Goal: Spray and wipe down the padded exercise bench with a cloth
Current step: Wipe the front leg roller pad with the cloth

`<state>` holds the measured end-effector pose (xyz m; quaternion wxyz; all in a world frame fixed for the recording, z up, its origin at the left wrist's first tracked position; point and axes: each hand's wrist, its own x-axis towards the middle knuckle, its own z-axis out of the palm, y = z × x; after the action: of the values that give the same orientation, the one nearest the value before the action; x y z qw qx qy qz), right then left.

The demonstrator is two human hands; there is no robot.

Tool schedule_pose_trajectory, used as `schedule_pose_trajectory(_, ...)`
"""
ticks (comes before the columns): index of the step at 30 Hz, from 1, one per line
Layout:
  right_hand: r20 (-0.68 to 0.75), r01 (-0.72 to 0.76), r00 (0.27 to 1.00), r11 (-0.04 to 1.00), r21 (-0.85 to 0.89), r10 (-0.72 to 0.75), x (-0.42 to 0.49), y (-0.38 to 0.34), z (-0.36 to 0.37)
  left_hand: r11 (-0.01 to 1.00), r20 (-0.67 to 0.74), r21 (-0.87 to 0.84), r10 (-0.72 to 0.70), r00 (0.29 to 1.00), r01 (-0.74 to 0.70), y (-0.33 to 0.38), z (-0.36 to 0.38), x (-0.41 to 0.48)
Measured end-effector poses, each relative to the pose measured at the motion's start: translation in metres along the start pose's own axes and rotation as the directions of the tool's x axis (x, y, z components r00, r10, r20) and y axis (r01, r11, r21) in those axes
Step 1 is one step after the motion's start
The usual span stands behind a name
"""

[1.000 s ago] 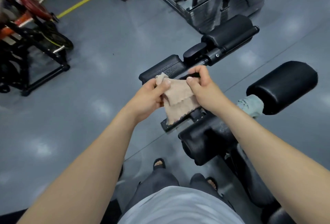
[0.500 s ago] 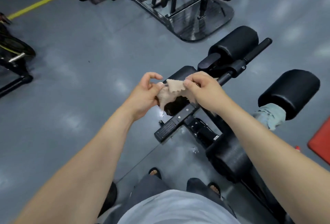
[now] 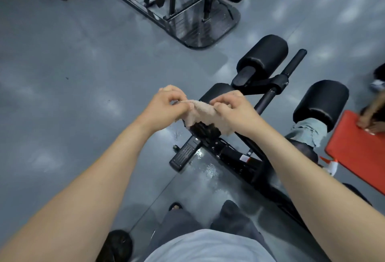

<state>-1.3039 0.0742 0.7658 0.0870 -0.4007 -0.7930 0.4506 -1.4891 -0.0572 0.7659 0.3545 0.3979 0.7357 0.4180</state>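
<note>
A beige cloth [image 3: 205, 115] hangs stretched between both hands above the black exercise bench. My left hand [image 3: 166, 105] pinches its left edge and my right hand [image 3: 233, 109] pinches its right edge. Below and beyond them stand the bench's black frame [image 3: 235, 155], a far padded roller [image 3: 263, 55] and a right padded roller [image 3: 321, 103]. A pale green cloth [image 3: 310, 131] is draped beside the right roller. A foot plate [image 3: 183, 155] sticks out at the frame's left. No spray bottle can be made out.
A black weight machine with an orange part [image 3: 183, 5] stands at the back. A red mat [image 3: 358, 151] lies at the right with another person's hand [image 3: 370, 120] on it. Wet spots [image 3: 206, 168] glisten on the grey floor below the frame. My feet are near the bottom.
Both hands have lifted the cloth and pulled it out flatter between them. The view has swung right, bringing the red mat and another person's hand into sight.
</note>
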Motion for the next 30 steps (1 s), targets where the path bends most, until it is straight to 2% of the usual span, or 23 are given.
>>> schedule_pose_trajectory(2, 0.110, 0.046, 0.993, 0.999, 0.020, -0.048, -0.002, -0.003, 0.002, 0.990, 0.036, -0.139, -0.032, 0.999, 0.037, 0.004, -0.001, 0.003)
schedule_pose_trajectory(3, 0.114, 0.073, 0.991, 0.997, 0.014, -0.074, 0.000, 0.000, 0.003, 0.988, 0.027, -0.144, -0.052, 0.998, 0.055, 0.005, -0.001, 0.005)
schedule_pose_trajectory(5, 0.026, 0.114, 0.993, 0.992, -0.054, -0.113, 0.007, 0.005, 0.004, 0.994, -0.028, -0.065, -0.088, 0.996, 0.086, 0.004, 0.001, 0.009)
schedule_pose_trajectory(7, -0.094, 0.087, 0.991, 0.995, -0.058, -0.092, 0.014, 0.005, 0.003, 0.992, -0.091, 0.003, -0.128, 0.988, 0.128, 0.006, 0.007, 0.011)
schedule_pose_trajectory(9, -0.199, 0.029, 0.980, 0.999, 0.034, -0.022, 0.019, 0.001, 0.002, 0.981, -0.103, -0.035, -0.192, 0.976, 0.189, 0.004, 0.016, 0.012)
schedule_pose_trajectory(11, -0.227, 0.007, 0.974, 0.990, 0.139, 0.025, 0.021, -0.001, 0.000, 0.960, -0.083, -0.124, -0.263, 0.961, 0.251, 0.008, 0.029, 0.013)
schedule_pose_trajectory(13, -0.138, 0.031, 0.990, 0.994, 0.106, -0.016, 0.021, -0.003, 0.006, 0.882, -0.022, -0.345, -0.349, 0.937, 0.320, 0.013, 0.036, 0.015)
schedule_pose_trajectory(15, 0.010, 0.101, 0.995, 0.990, 0.098, -0.103, 0.022, 0.004, 0.007, 0.739, 0.059, -0.561, -0.415, 0.908, 0.374, 0.024, 0.040, 0.018)
schedule_pose_trajectory(17, 0.077, 0.167, 0.981, 0.975, 0.143, -0.179, 0.023, 0.016, 0.007, 0.626, 0.115, -0.669, -0.446, 0.887, 0.401, 0.031, 0.041, 0.024)
schedule_pose_trajectory(18, 0.088, 0.187, 0.975, 0.969, 0.163, -0.203, 0.024, 0.020, 0.004, 0.606, 0.138, -0.681, -0.444, 0.885, 0.410, 0.034, 0.042, 0.026)
schedule_pose_trajectory(19, 0.107, 0.212, 0.967, 0.962, 0.169, -0.232, 0.024, 0.022, 0.001, 0.617, 0.148, -0.673, -0.427, 0.892, 0.407, 0.036, 0.043, 0.026)
schedule_pose_trajectory(22, 0.181, 0.254, 0.935, 0.934, 0.250, -0.303, 0.024, 0.023, -0.012, 0.758, 0.074, -0.556, -0.363, 0.929, 0.341, 0.041, 0.051, 0.026)
schedule_pose_trajectory(25, 0.121, 0.140, 0.972, 0.910, 0.391, -0.201, 0.028, 0.019, -0.024, 0.781, -0.009, -0.540, -0.379, 0.925, 0.315, 0.045, 0.052, 0.027)
schedule_pose_trajectory(27, 0.071, 0.132, 0.983, 0.920, 0.370, -0.169, 0.032, 0.020, -0.033, 0.794, 0.003, -0.530, -0.349, 0.937, 0.298, 0.047, 0.050, 0.030)
schedule_pose_trajectory(30, 0.165, 0.145, 0.968, 0.959, 0.244, -0.188, 0.035, 0.022, -0.042, 0.804, 0.092, -0.537, -0.245, 0.965, 0.255, 0.055, 0.045, 0.033)
